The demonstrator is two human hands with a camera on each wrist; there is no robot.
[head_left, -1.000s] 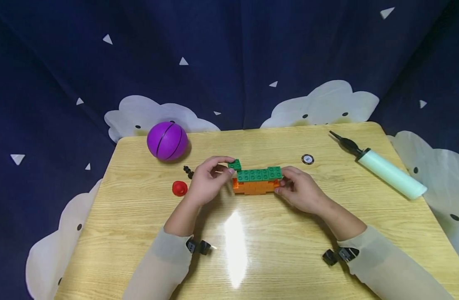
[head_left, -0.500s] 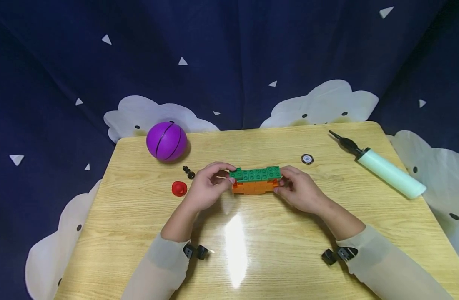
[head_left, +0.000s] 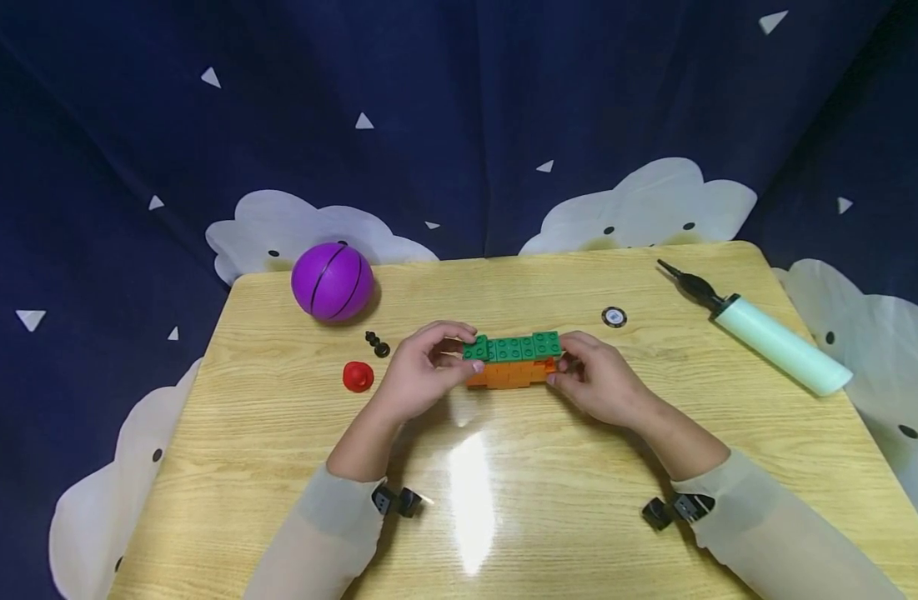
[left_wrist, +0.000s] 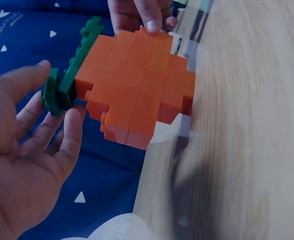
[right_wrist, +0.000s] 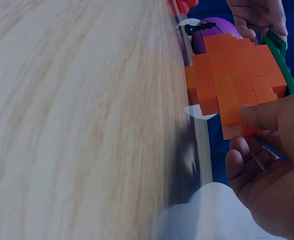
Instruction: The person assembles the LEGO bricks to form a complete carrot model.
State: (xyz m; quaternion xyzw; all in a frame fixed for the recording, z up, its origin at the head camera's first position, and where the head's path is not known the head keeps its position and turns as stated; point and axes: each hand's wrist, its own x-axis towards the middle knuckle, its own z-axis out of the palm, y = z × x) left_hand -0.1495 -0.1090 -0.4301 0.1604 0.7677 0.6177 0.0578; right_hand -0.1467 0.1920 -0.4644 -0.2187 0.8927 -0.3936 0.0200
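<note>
An orange toy-brick build point(head_left: 508, 375) stands upright on the table, stepped at its sides in the left wrist view. Along its top runs a row of green bricks point(head_left: 513, 349). My left hand point(head_left: 423, 377) pinches a small green brick point(left_wrist: 51, 93) between thumb and fingers at the row's left end. That brick sits against the row's upper side; whether it is pressed fully down I cannot tell. On the opposite side, my right hand point(head_left: 603, 382) grips the orange bricks, with the thumb point(right_wrist: 261, 116) on the face and fingers curled beneath a stepped edge.
Left of the build lie a black chess piece point(head_left: 378, 344) and a small red hat-shaped piece point(head_left: 358, 377). A purple ball point(head_left: 333, 282) rests behind them. A round chip point(head_left: 614, 317) and a mint-coloured hand pump point(head_left: 781, 346) lie to the right on the wooden table point(head_left: 564, 517).
My left hand has brought the small green brick down from behind the build onto the row's left end, then slightly rightward. The right hand keeps its grip in place.
</note>
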